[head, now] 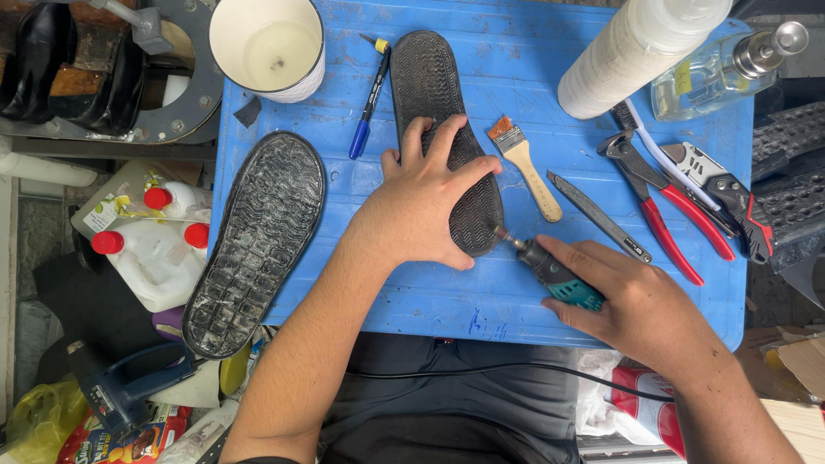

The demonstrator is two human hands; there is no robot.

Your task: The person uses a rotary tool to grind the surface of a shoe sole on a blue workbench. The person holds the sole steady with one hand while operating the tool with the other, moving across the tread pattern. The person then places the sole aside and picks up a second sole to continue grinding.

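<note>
Working on the blue table (361, 301), you have two black soles laid tread-up. The larger-looking one (256, 245) lies apart at the left edge, untouched. The sole in hand (430, 77) sits mid-table, and your grinding seems only begun: just its near edge meets the bit, and the tread looks intact as far as can be told. Your left hand (421, 202) presses flat, fingers spread, pinning it down. Your right hand (636, 305) is clenched around the small teal rotary tool (550, 273), tip angled at the rim.
</note>
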